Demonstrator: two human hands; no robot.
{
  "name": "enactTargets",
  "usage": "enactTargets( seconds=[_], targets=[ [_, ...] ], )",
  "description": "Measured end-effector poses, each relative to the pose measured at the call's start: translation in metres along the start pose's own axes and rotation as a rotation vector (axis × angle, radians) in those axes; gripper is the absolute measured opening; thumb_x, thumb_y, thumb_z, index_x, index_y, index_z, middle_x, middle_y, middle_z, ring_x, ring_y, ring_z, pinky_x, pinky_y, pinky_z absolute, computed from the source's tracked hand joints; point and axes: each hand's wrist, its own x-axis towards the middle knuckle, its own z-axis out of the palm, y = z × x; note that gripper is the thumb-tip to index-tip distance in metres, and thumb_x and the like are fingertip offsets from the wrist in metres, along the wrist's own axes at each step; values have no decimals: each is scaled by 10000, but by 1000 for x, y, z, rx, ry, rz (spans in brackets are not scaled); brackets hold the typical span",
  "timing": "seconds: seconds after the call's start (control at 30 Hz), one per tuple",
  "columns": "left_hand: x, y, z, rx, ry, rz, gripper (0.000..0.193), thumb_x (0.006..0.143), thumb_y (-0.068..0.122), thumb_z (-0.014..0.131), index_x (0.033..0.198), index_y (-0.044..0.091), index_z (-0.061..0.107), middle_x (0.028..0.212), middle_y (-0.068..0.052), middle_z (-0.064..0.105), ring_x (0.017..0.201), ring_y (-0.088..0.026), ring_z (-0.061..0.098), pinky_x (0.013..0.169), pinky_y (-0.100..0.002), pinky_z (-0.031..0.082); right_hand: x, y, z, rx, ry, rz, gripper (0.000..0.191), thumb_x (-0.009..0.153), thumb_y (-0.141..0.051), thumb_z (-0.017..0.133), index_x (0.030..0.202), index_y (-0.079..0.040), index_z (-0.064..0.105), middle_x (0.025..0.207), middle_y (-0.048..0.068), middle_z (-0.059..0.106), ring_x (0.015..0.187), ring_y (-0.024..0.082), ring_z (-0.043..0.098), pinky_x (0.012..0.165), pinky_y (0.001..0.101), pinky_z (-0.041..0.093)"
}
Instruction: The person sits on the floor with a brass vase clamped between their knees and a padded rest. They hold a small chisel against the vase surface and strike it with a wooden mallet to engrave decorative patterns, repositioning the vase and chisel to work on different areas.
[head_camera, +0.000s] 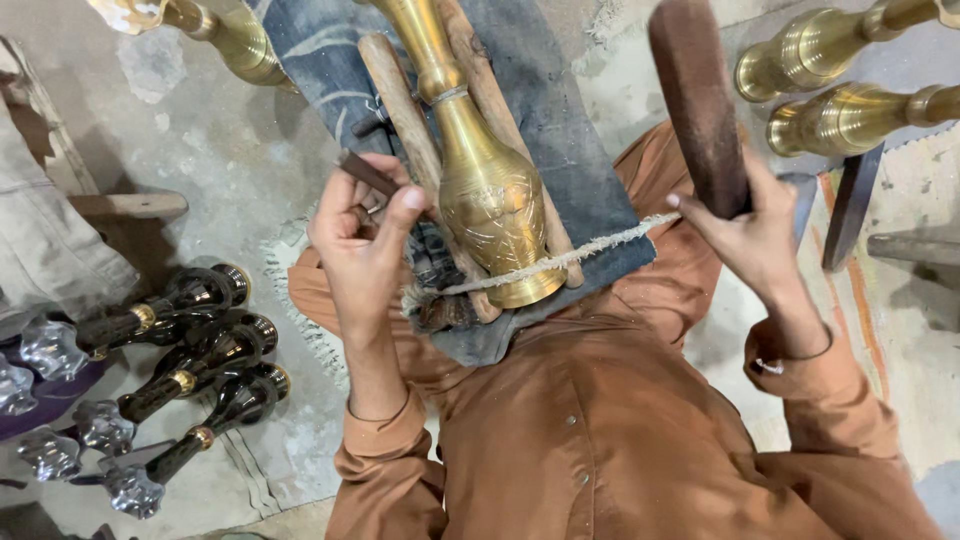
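Observation:
A brass vase (487, 190) with an engraved belly lies between two wooden sticks (400, 100) on a blue cloth (560, 120), tied down near its base by a frayed white cord (570, 256). My left hand (362, 232) pinches a thin dark chisel (368, 174) whose tip rests by the vase's left side. My right hand (748, 232) grips a dark brown wooden mallet (698, 95), raised upright to the right of the vase.
Three dark vases with clear glass tops (190, 370) lie on the floor at the left. More brass vases lie at the top right (850, 115) and top left (225, 35). A dark wooden piece (852, 205) lies by my right hand.

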Motion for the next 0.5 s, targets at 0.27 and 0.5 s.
enactTargets(
  seconds=[0.27, 0.5],
  targets=[
    [41, -77, -5, -152, 14, -94, 264, 1124, 299, 550, 1016, 58, 562, 849, -1, 596, 769, -115, 637, 702, -284, 544, -60, 21, 44, 321, 21, 302, 353, 869, -81, 876, 1125, -5, 645, 894, -48, 605, 806, 41, 518, 715, 208, 453],
    [76, -94, 17, -224, -180, -43, 185, 1063, 169, 695, 1123, 52, 566, 996, 10, 592, 953, -93, 577, 880, -274, 494, -66, 15, 35, 317, 66, 265, 355, 882, -90, 868, 1146, -6, 645, 912, -72, 574, 825, 45, 507, 734, 210, 447]
  ],
)
